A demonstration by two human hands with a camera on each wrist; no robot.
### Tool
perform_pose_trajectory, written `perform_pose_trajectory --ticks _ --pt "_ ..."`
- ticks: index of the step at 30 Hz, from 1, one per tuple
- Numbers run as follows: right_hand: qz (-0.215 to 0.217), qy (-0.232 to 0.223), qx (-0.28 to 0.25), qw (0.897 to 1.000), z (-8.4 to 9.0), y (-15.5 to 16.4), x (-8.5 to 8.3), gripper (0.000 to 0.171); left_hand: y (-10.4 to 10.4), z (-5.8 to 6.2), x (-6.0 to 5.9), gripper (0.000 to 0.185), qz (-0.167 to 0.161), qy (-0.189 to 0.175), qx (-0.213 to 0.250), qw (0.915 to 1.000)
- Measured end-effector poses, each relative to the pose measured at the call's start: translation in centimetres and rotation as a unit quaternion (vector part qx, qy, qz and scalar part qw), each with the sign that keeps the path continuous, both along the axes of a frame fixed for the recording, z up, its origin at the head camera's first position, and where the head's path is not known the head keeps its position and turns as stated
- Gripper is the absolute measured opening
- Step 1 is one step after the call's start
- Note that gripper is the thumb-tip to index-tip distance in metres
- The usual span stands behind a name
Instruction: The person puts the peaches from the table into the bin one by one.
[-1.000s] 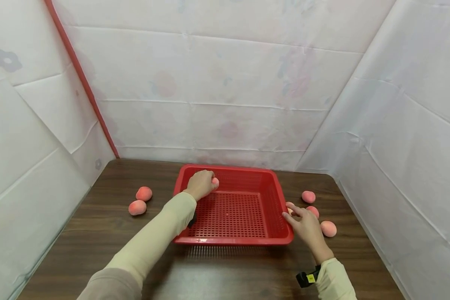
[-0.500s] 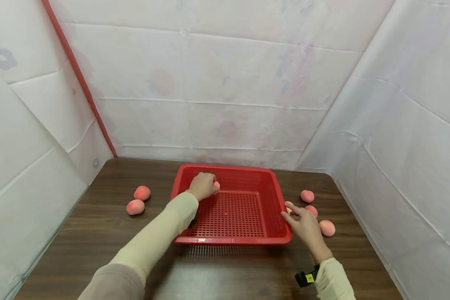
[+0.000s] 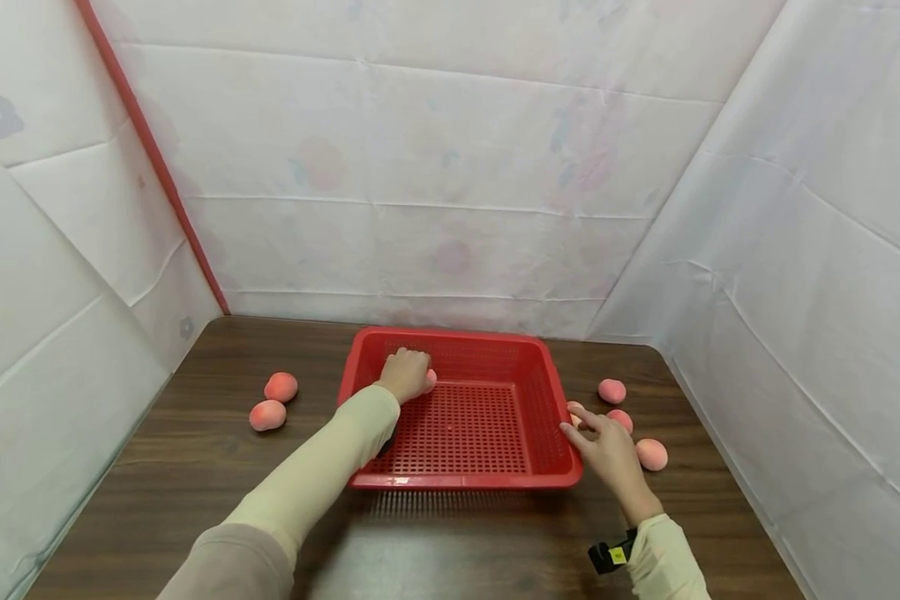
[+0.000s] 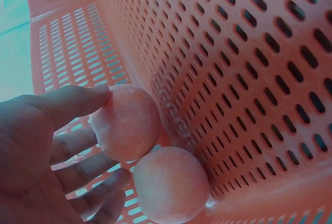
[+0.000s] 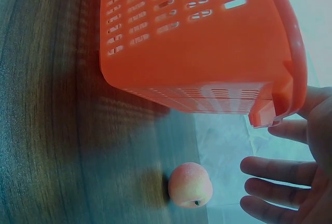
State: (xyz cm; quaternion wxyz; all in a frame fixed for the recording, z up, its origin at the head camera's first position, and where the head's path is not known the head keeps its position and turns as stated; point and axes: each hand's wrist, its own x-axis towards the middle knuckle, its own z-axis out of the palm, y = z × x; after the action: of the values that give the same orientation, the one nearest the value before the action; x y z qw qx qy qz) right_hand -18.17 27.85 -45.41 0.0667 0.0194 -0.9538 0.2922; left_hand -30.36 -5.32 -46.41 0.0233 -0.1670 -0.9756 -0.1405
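Peaches are lying on the wooden bench (image 3: 195, 467) on both sides of a red slotted basket (image 3: 461, 479), which is sitting between the two hands. White sheeting (image 3: 435, 167) is hanging behind and to the sides, with a red strip (image 3: 150, 158) running down its left part.

Counting from the head view: two peaches (image 3: 274, 401) are resting well beyond the left hand's fingers, out past the basket's left wall. Four are lying on the right side: one (image 3: 612, 391) farthest back, one (image 3: 651, 454) nearest the front, one (image 3: 621, 419) partly hidden behind the right hand's fingers, and one (image 3: 574, 409) showing only a sliver between those fingers and the basket wall. Inside the basket, the left wrist view is showing two more, making eight peaches and one basket.

The left hand (image 3: 404, 374) is reaching into the basket's far left corner. Its fingers (image 4: 78, 146) are curling loosely around the upper peach (image 4: 124, 123), with the thumb lying along its top; the lower peach (image 4: 171, 185) is touching the upper one and sitting against the basket wall, just past the fingertips.

The right hand (image 3: 606, 446) is hovering beside the basket's right wall. Its fingers (image 5: 275, 182) are spreading open and gripping nothing, with a peach (image 5: 190, 185) lying just beyond the fingertips. Whether the thumb is touching the basket rim is hard to tell.
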Motion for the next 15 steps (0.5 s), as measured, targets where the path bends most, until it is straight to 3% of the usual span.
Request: perform_pose_trajectory --ticks 15 --pt "-0.001 0.008 0.009 1.0 0.12 -0.13 -0.01 0.048 0.07 -0.09 0.44 0.011 -0.002 -0.023 -0.017 0.9996"
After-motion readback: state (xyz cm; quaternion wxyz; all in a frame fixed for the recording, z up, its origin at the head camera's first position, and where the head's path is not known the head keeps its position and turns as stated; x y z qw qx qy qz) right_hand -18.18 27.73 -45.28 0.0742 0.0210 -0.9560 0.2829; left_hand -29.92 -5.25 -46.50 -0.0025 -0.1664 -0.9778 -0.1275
